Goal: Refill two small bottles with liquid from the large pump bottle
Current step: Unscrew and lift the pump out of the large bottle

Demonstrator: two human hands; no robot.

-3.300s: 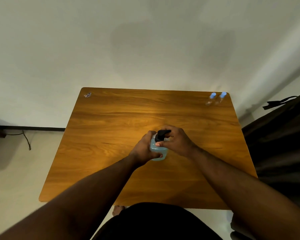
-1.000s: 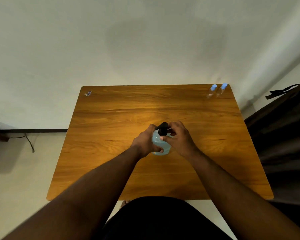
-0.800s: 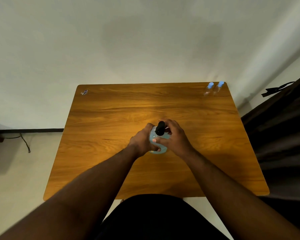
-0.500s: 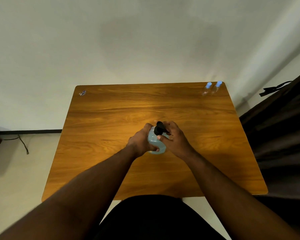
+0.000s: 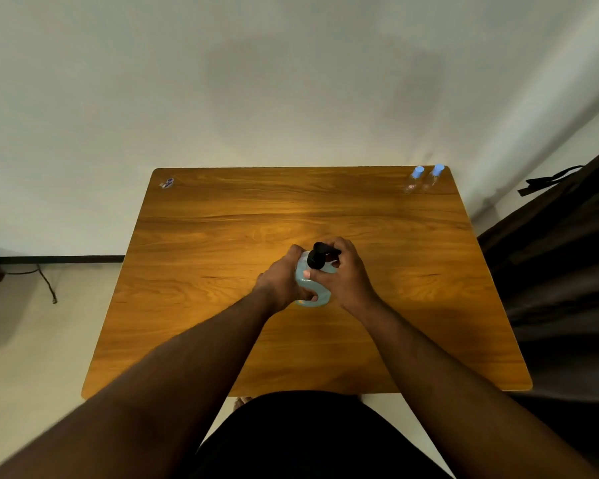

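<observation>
The large pump bottle (image 5: 320, 294), pale blue with a black pump head (image 5: 318, 254), stands upright in the middle of the wooden table (image 5: 222, 236). My left hand (image 5: 281, 283) wraps around its body from the left. My right hand (image 5: 344, 274) grips the black pump head and neck from the right. Two small clear bottles with light blue caps, one (image 5: 414, 180) beside the other (image 5: 433, 178), stand at the table's far right corner, well away from both hands.
A small wrapper-like item (image 5: 167, 183) lies at the table's far left corner. A white wall rises behind the table. A dark curtain (image 5: 561, 254) hangs close along the right side. A cable (image 5: 45, 281) trails on the floor at left.
Both hands stay on the pump bottle. My right hand has shifted its fingers around the black pump head, whose spout now points right. The head camera has drifted a little.
</observation>
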